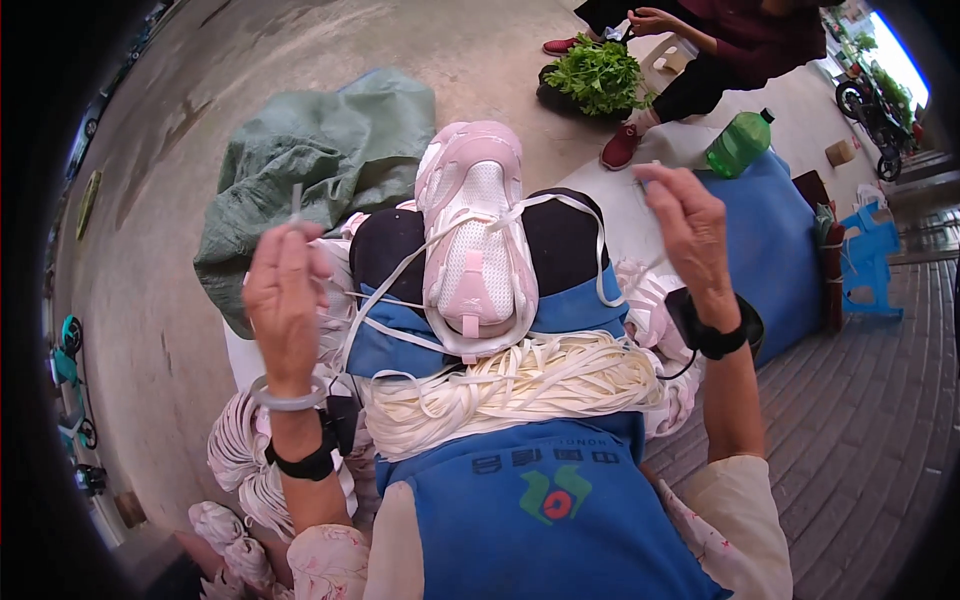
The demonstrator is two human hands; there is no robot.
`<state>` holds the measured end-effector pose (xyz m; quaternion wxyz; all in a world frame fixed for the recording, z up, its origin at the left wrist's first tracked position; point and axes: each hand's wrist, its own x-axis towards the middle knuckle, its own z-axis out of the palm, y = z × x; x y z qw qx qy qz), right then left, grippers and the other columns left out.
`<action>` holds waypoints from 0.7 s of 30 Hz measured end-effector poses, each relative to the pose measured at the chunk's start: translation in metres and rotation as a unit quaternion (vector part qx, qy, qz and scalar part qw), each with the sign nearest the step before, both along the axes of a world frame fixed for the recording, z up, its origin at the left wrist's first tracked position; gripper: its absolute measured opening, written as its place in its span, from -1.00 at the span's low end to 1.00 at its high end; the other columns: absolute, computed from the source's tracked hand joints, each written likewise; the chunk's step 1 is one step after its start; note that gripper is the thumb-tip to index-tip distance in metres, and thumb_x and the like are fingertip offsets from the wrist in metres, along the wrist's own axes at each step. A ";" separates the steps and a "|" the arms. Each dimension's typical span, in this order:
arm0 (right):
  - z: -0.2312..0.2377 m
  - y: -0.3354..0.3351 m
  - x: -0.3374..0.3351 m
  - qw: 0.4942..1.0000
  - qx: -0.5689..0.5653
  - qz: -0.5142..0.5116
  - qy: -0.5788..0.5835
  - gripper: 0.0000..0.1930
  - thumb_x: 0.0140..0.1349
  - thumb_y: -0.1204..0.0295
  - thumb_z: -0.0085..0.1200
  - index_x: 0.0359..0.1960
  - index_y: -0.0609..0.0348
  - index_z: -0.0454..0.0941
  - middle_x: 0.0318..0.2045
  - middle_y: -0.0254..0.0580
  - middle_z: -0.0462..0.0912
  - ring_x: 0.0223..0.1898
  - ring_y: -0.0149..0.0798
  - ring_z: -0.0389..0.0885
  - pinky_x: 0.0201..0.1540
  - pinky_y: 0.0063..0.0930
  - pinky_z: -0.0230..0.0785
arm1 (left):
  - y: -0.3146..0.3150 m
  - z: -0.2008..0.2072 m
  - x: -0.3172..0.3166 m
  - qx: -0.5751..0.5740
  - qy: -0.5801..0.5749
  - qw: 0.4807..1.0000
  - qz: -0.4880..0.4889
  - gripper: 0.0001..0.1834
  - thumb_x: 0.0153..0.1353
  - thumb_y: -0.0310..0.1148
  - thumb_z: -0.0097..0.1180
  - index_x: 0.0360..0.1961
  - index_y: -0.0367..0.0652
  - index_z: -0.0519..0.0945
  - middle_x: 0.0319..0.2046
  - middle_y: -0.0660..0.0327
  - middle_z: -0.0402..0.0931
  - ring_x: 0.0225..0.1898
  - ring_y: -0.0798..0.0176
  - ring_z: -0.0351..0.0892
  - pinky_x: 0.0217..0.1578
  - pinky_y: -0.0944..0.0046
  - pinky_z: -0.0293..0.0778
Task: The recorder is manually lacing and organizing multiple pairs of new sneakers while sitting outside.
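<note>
A pink and white sneaker [468,290] rests across my lap, toe pointing away and tongue toward me. A cream shoelace [408,262] passes through its front eyelets, its loose lengths looping out to both sides. My left hand [285,290] is raised left of the shoe, fingers pinched on a lace end whose pale tip sticks up. On the other side, my right hand [692,225] is lifted with its fingers together around the other lace end; a light tip shows at the fingertips. A thick bundle of cream laces [520,385] lies on my lap below the shoe.
More pink and white shoes [665,315] sit around my legs. A green woven sack [320,150] lies ahead on the left. Ahead on the right are leafy greens [597,78], a seated person [740,40], a green bottle [740,143] and a blue stool [872,260].
</note>
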<state>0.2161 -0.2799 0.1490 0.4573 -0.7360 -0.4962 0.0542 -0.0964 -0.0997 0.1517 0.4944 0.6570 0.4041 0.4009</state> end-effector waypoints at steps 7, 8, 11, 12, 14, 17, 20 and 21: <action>-0.034 0.069 -0.065 0.987 -0.015 0.160 -0.010 -0.76 0.27 0.32 0.04 -0.24 0.27 0.58 -0.30 0.00 0.57 -0.27 0.04 0.58 -0.23 -0.22 0.43 | -0.001 -0.049 0.061 0.182 0.260 0.933 -0.169 -0.73 0.38 -0.27 -0.09 -0.31 -0.29 0.48 -0.51 0.06 0.46 -0.46 0.16 0.45 -0.35 0.22 0.39; -0.033 0.069 -0.063 0.979 -0.045 0.196 -0.028 -0.80 0.25 0.37 0.06 -0.24 0.27 0.59 -0.31 0.00 0.58 -0.30 0.01 0.58 -0.23 -0.26 0.43 | -0.002 -0.051 0.062 0.178 0.262 0.933 -0.172 -0.73 0.38 -0.27 -0.09 -0.31 -0.29 0.48 -0.51 0.06 0.46 -0.46 0.16 0.45 -0.35 0.22 0.39; -0.033 0.064 -0.060 0.968 -0.089 0.230 -0.051 -0.85 0.17 0.43 0.13 -0.32 0.27 0.61 -0.37 -0.05 0.59 -0.36 -0.04 0.57 -0.26 -0.28 0.42 | -0.003 -0.057 0.063 0.194 0.241 0.936 -0.170 -0.73 0.37 -0.27 -0.06 -0.29 -0.29 0.47 -0.52 0.04 0.45 -0.46 0.11 0.45 -0.34 0.20 0.39; -0.035 0.061 -0.058 0.968 -0.106 0.222 -0.042 -0.86 0.16 0.45 0.13 -0.34 0.28 0.60 -0.39 -0.06 0.58 -0.37 -0.04 0.57 -0.26 -0.26 0.41 | -0.002 -0.057 0.062 0.166 0.239 0.939 -0.181 -0.74 0.37 -0.27 -0.05 -0.29 -0.30 0.47 -0.51 0.02 0.45 -0.46 0.08 0.46 -0.34 0.19 0.39; -0.038 0.056 -0.053 0.968 -0.126 0.213 -0.029 -0.87 0.14 0.46 0.14 -0.37 0.28 0.60 -0.41 -0.07 0.57 -0.38 -0.04 0.57 -0.27 -0.25 0.41 | 0.000 -0.058 0.060 0.135 0.238 0.942 -0.195 -0.74 0.36 -0.28 -0.04 -0.28 -0.31 0.46 -0.50 0.00 0.46 -0.45 0.05 0.46 -0.35 0.18 0.39; -0.037 0.051 -0.049 0.962 -0.130 0.212 -0.116 -0.90 0.09 0.51 0.14 -0.35 0.25 0.58 -0.41 -0.09 0.56 -0.39 -0.07 0.58 -0.30 -0.28 0.43 | 0.004 -0.061 0.058 0.111 0.228 0.945 -0.207 -0.74 0.35 -0.28 -0.03 -0.28 -0.33 0.45 -0.47 -0.03 0.46 -0.43 0.01 0.45 -0.33 0.17 0.39; -0.032 0.052 -0.051 0.956 -0.107 0.149 -0.227 -0.93 0.06 0.52 0.04 -0.39 0.19 0.50 -0.42 -0.17 0.48 -0.37 -0.08 0.57 -0.36 -0.27 0.44 | 0.006 -0.064 0.058 0.135 0.245 0.937 -0.209 -0.77 0.34 -0.31 -0.03 -0.29 -0.32 0.44 -0.46 -0.02 0.45 -0.42 0.02 0.44 -0.32 0.17 0.38; -0.033 0.053 -0.047 0.948 -0.090 0.153 -0.265 -0.92 0.05 0.52 0.03 -0.38 0.19 0.48 -0.43 -0.18 0.46 -0.37 -0.10 0.56 -0.36 -0.29 0.45 | 0.008 -0.062 0.058 0.145 0.251 0.933 -0.214 -0.79 0.32 -0.34 -0.02 -0.30 -0.32 0.42 -0.46 -0.02 0.44 -0.42 0.00 0.43 -0.32 0.16 0.37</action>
